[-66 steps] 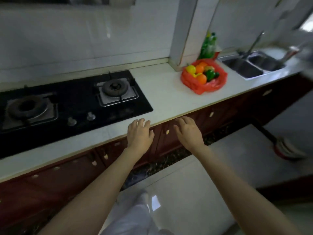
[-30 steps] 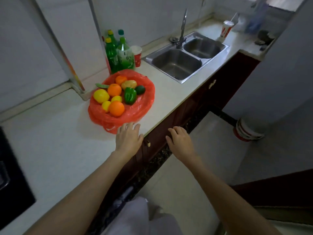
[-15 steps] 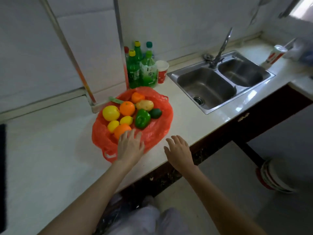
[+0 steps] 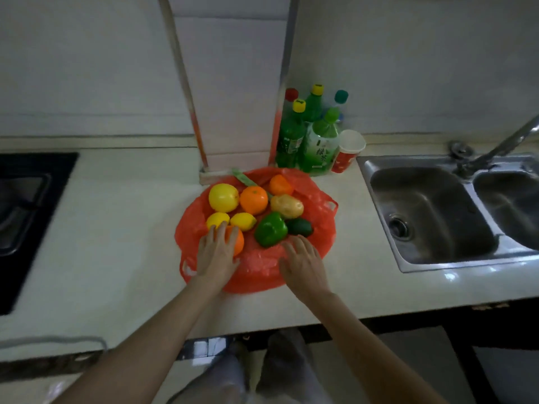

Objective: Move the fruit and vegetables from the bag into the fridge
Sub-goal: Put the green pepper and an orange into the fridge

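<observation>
Two hands: both reach over the near half of the red bag (image 4: 259,269), palms down.
Left hand (image 4: 215,255): fingers spread and nearly straight, laid over the nearest orange (image 4: 238,242); whether they actually press on it I cannot tell. Nothing is gripped.
Right hand (image 4: 303,263): fingers straight and slightly apart, over the bag's plastic just in front of the green pepper (image 4: 270,233); it holds nothing.
Bag: open and spread flat on the countertop (image 4: 116,258), near the middle of it, its far rim close to the back wall's pillar (image 4: 233,83).
Far row in the bag: a large yellow fruit (image 4: 223,197) on the left, an orange (image 4: 253,200) beside it, another orange (image 4: 280,185) behind, a potato (image 4: 287,206) to the right.
Near row: two lemons (image 4: 230,220) side by side, the pepper, and a dark green avocado-like fruit (image 4: 299,227) touching the pepper's right side.
Green stalk (image 4: 243,178): pokes out at the bag's far rim.
Bottles (image 4: 309,138): a cluster of green ones at the back edge of the countertop, just behind the bag.
Red paper cup (image 4: 347,154): right of the bottles.
Sink (image 4: 431,211): double steel basin set in the right end, with a tap (image 4: 495,147) behind.
Hob (image 4: 26,205): black, at the left end.
</observation>
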